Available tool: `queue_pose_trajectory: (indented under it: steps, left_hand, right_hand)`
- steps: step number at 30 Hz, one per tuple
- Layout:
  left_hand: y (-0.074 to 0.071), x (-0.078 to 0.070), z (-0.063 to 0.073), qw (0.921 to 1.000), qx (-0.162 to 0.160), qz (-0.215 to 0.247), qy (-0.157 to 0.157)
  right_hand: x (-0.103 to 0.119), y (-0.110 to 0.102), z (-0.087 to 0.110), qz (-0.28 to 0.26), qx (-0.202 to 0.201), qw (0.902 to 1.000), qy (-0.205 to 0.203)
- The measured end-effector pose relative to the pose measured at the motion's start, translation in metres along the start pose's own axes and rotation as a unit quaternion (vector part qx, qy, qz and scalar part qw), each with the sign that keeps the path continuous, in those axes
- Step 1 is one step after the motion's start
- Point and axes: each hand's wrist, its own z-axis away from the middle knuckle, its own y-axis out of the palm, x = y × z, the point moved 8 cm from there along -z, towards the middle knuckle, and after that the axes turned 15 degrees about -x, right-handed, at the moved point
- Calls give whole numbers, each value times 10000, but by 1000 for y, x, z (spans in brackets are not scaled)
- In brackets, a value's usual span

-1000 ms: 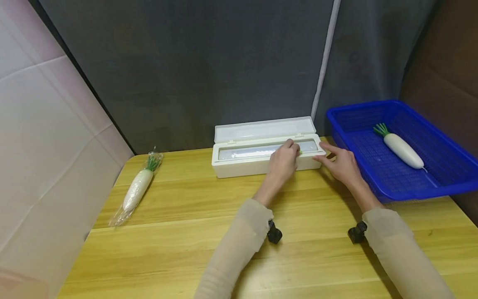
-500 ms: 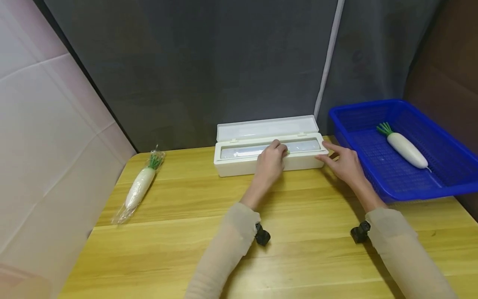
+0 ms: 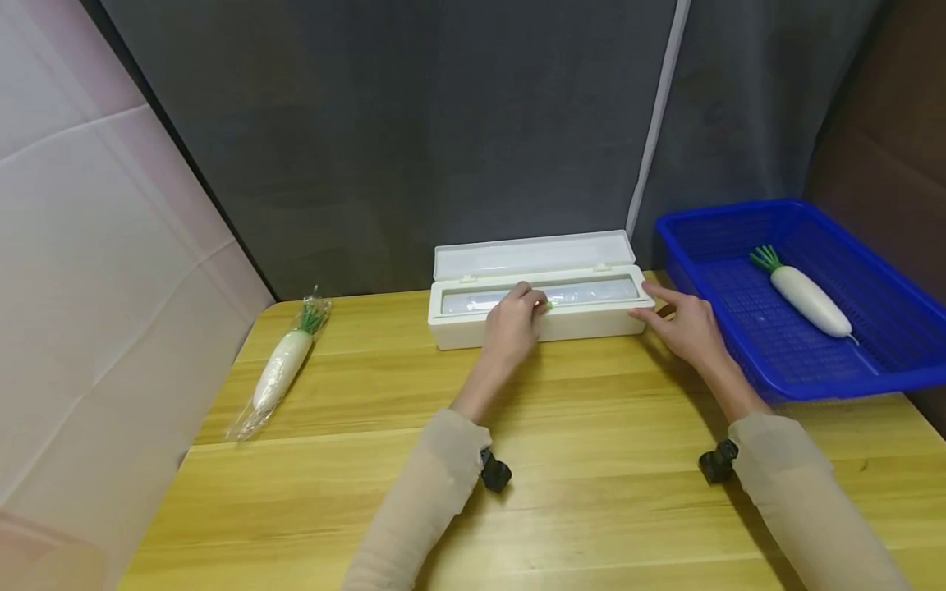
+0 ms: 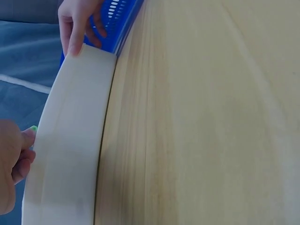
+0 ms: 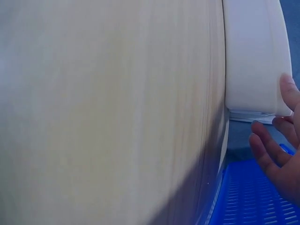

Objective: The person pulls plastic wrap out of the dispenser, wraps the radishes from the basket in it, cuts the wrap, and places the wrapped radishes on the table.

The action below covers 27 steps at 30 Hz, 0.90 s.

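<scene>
A long white plastic wrap dispenser (image 3: 591, 324) lies at the back of the table, its hinged lid (image 3: 532, 254) raised. Shiny film shows in its top opening. My left hand (image 3: 512, 324) is at the front rim, thumb and fingers pinching a small green-tipped slide cutter (image 3: 548, 305); the fingers cover most of it. In the left wrist view the green tip (image 4: 33, 128) pokes out beside the thumb. With my right hand (image 3: 687, 328) I grip the dispenser's right end, thumb on the front face and index finger on the top corner.
On the left lies a white radish (image 3: 282, 369) with green stalks, wrapped in clear film. A blue plastic basket (image 3: 783, 390) stands at the right, close to my right hand, holding an unwrapped radish (image 3: 811, 302). A dark curtain (image 3: 414, 148) hangs behind the table.
My left hand has slid leftward along the dispenser's front rim, the slide cutter between its fingers. My right hand keeps its grip on the right end. The view has shifted slightly.
</scene>
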Motion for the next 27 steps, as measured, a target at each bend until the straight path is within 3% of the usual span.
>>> queue_pose_trajectory:
  steps: [18,27]
  left_hand:
    - [-8,8,0,9994,-4,305,-138]
    - [-18,19,2,9997,-104,125,-194]
  right_hand:
    - [0,0,-1,-112,-77,9999,-35]
    - [-1,-2,0,-96,-91,9999,-54]
